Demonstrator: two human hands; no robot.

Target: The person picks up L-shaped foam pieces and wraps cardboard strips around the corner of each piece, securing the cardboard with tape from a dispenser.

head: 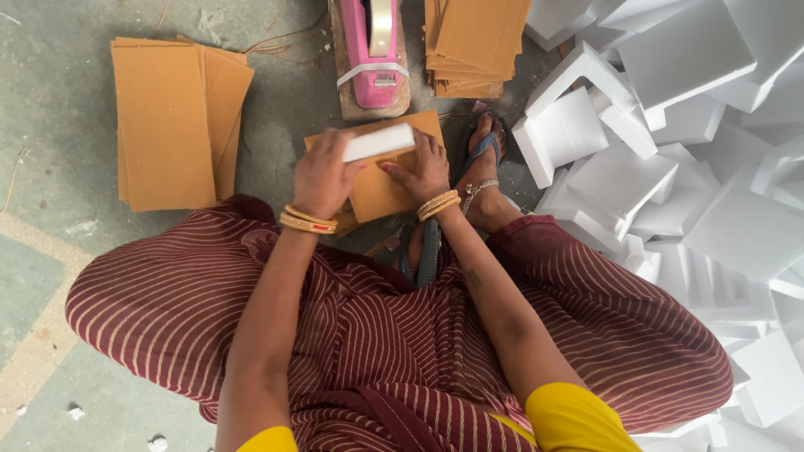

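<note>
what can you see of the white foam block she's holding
The white foam block is a small flat rectangular slab, matte and smooth like polystyrene, with clean edges and no visible damage. It lies nearly level, tilted slightly up to the right, over a brown cardboard sheet on the floor. The left hand grips its left end; the right hand meets its right end from below. It matches the foam pieces heaped to the right.

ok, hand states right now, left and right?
Left hand: closed on the white foam block.
Right hand: fingers on the same block, pressing the cardboard sheet; grip cannot be told.
</note>
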